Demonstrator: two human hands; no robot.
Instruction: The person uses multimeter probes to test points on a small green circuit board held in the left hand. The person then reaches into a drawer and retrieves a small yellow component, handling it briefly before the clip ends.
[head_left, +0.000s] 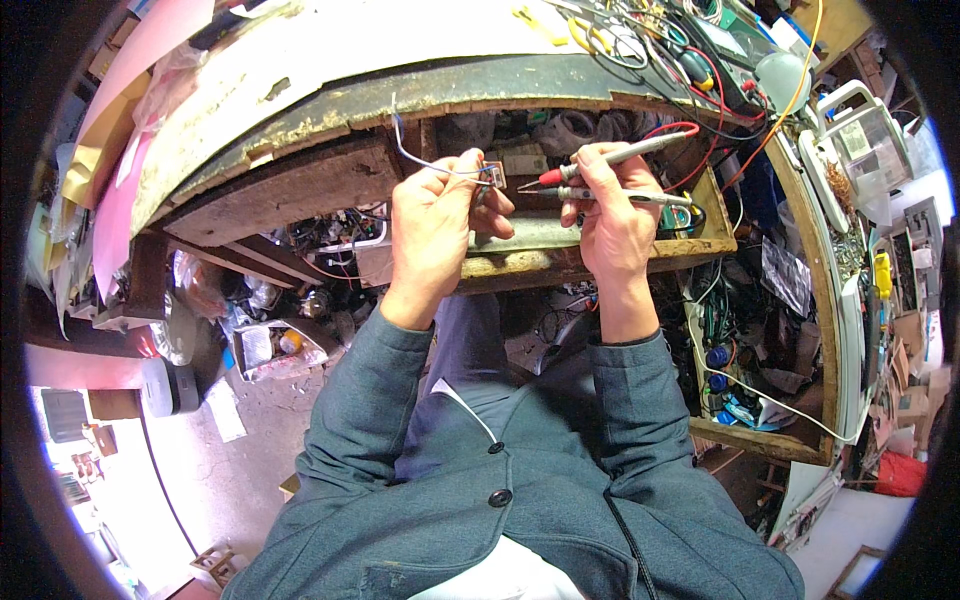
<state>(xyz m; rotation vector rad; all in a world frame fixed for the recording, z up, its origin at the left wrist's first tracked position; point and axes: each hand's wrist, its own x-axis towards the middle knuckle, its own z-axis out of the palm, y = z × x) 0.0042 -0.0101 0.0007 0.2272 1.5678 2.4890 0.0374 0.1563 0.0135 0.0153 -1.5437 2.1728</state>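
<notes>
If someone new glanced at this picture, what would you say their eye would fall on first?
Probably the two hands above centre: the left hand pinches a small component, while the right hand holds two test probes with their tips pointing toward it. Next might come the bright pale worktop along the top, and the pink sheet hanging at the left.

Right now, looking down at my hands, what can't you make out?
All in the head view:
- Part of the small part: covered by the fingers of the left hand; its fine details are too small to read.
- Middle stretches of the two probes: covered by the right hand.
- Some contents of the wooden drawer: behind the hands and in shadow.
- Bench paper: washed out by glare, cut off at the top.
</notes>
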